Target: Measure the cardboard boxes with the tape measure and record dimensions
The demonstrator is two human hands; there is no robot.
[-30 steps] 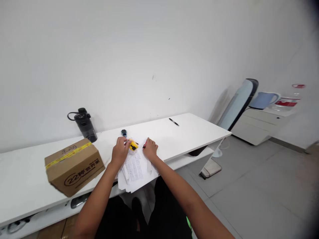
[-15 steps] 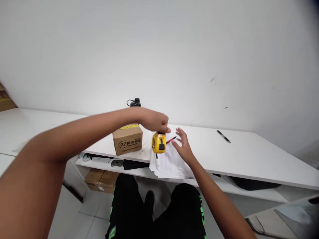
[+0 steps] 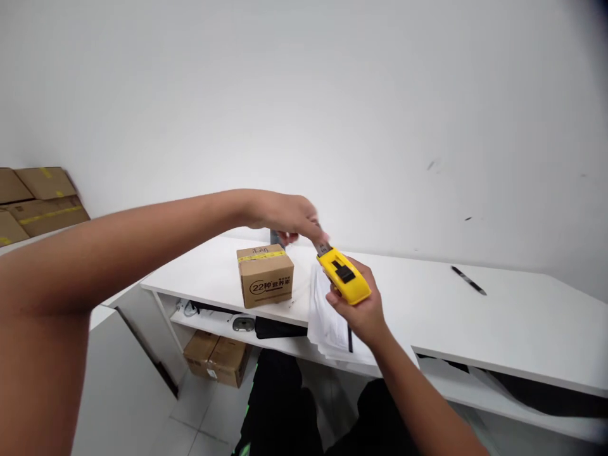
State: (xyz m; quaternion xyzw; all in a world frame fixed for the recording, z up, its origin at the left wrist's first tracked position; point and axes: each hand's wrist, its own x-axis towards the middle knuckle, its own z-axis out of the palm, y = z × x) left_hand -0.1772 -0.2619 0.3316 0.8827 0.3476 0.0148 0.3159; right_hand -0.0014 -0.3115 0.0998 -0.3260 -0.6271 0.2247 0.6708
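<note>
My right hand (image 3: 363, 310) is closed around a yellow tape measure (image 3: 349, 282), whose black lock button faces up. A short length of grey tape (image 3: 323, 247) sticks out of the case. My left hand (image 3: 287, 214) pinches the end of that tape, its thumb at the case's mouth. Both hands are above the white desk, over a stack of printed papers (image 3: 327, 326) at its front edge. A dark pen-like stick (image 3: 350, 340) lies on the papers. Left of them stands a small cardboard box (image 3: 266, 278) with yellow tape across its top.
A black pen (image 3: 468, 280) lies on the desk (image 3: 427, 310) to the right. Under the desktop, a shelf (image 3: 213, 324) holds a grey oval object (image 3: 244, 324) and a black flat item. Cardboard boxes stand on the floor (image 3: 216, 358) and at far left (image 3: 45, 202).
My right hand, open before, has taken hold of the tape measure's case. My left hand now pinches the tape end, with some tape showing. The view has shifted left.
</note>
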